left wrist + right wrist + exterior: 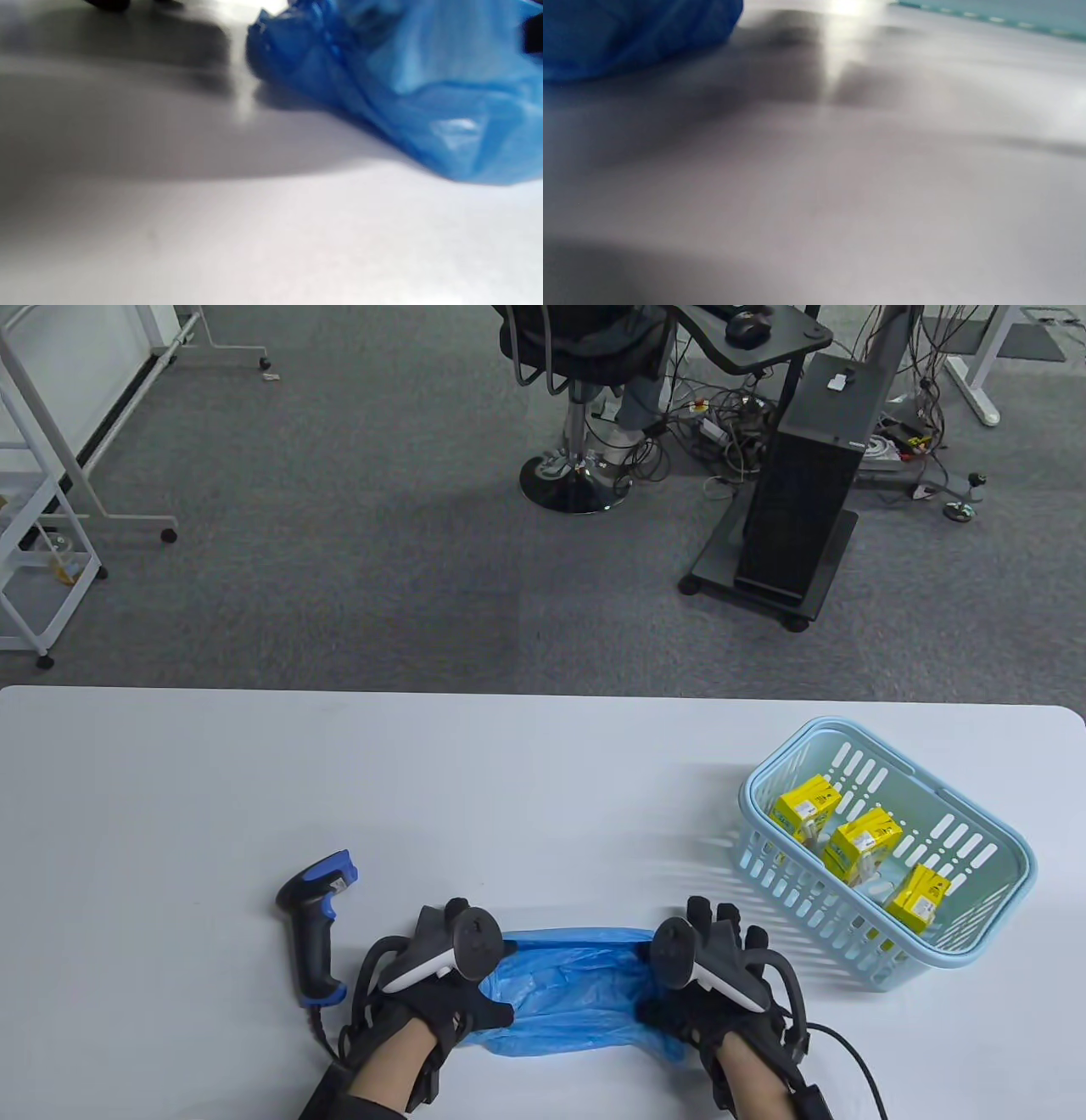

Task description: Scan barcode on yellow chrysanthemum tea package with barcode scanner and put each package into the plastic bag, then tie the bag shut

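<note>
A crumpled blue plastic bag (577, 984) lies flat near the table's front edge, between my two hands. My left hand (465, 984) is at its left end with the thumb lying on the plastic and the fingers on the table beside it. My right hand (679, 984) mirrors this at the right end. The left wrist view shows the bag (403, 84) close by, and the right wrist view shows the bag (628, 34) at the top left. The black and blue barcode scanner (316, 929) lies left of my left hand. Three yellow tea packages (806, 808) (864, 840) (918, 897) sit in the basket.
The light blue slotted basket (933, 783) stands at the table's right side, close to my right hand; its edge (1009, 12) shows in the right wrist view. The white table (254, 780) stretches left and back. Beyond it are a chair, a computer tower and cables on the floor.
</note>
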